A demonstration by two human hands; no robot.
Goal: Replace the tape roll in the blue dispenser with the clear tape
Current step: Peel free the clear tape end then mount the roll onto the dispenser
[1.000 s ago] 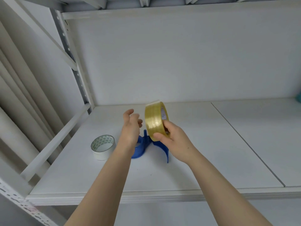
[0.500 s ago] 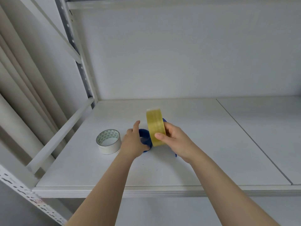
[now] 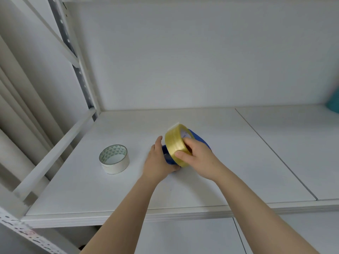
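Note:
My right hand [image 3: 197, 155] grips the yellowish clear tape roll [image 3: 174, 143] on edge, thumb on its rim and fingers over its core. The roll sits against the blue dispenser [image 3: 199, 139], whose body shows behind and below it. My left hand [image 3: 157, 161] holds the dispenser's left end on the white shelf [image 3: 183, 195], its fingers wrapped under the blue part and mostly hidden. A white tape roll [image 3: 114, 159] with a green-triangle core lies flat to the left, apart from both hands.
A white rail [image 3: 55, 156] and a perforated metal upright [image 3: 77, 65] bound the shelf's left side. The back wall stands close behind. A seam [image 3: 275, 154] divides the shelf boards at right. A teal object [image 3: 333, 103] peeks in at the far right edge.
My left hand came down from the air and took hold of the dispenser. My right hand lowered the clear roll onto the dispenser. The camera moved nearer.

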